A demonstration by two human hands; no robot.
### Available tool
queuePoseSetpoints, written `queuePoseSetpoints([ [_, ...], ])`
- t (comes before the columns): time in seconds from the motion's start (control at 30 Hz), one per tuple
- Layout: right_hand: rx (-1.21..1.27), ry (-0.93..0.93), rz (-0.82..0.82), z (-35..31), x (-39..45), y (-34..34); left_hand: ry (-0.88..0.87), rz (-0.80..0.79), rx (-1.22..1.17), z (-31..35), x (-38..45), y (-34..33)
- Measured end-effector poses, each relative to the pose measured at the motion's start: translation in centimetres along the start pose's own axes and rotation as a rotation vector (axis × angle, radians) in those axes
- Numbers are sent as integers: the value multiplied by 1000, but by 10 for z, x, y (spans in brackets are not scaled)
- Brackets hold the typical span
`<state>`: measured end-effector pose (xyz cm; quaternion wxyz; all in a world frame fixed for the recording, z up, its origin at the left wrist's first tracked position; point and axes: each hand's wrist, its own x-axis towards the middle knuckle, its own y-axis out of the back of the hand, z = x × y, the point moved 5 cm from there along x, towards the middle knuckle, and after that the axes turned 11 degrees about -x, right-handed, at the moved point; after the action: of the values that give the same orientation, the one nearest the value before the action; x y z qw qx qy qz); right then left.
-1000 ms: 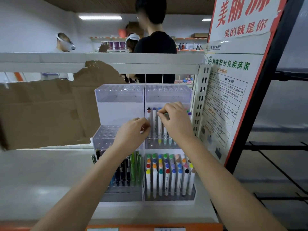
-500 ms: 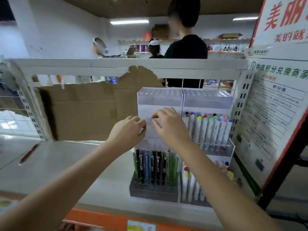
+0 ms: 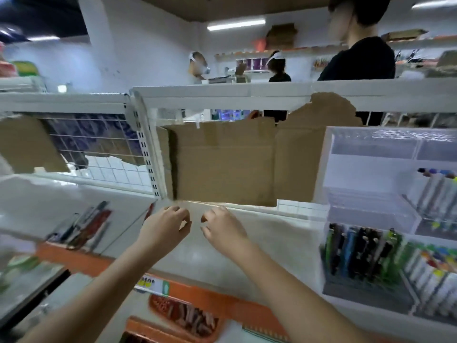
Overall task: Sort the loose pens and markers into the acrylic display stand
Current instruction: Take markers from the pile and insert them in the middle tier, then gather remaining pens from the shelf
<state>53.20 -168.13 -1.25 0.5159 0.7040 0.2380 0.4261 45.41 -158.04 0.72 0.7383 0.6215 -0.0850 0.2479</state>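
Both hands (image 3: 195, 226) empty; loose pens (image 3: 81, 227) lie well left; stand (image 3: 385, 219) right.

Two hands are in view — the left hand (image 3: 165, 225) and the right hand (image 3: 222, 227). One clear display stand (image 3: 371, 184) sits on the shelf (image 3: 272, 243), and one pile of loose pens (image 3: 84, 226) lies to the left; the blur hides their number. One cardboard sheet (image 3: 222, 164) stands behind. Three people are in the background — one in a black top (image 3: 358, 58).
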Motion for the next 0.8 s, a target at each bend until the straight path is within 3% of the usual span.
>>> queuePoseSetpoints([
  [0.27, 76, 6, -220, -80, 59, -92, 178, -112, 65, -127, -30, -9],
  [0.67, 140, 16, -255, -180, 190, -189, 457, -269, 105, -328, -16, -15],
  [0.8, 123, 15, -287, -206, 221, -210, 492, -240, 46, -393, -2, -10],
])
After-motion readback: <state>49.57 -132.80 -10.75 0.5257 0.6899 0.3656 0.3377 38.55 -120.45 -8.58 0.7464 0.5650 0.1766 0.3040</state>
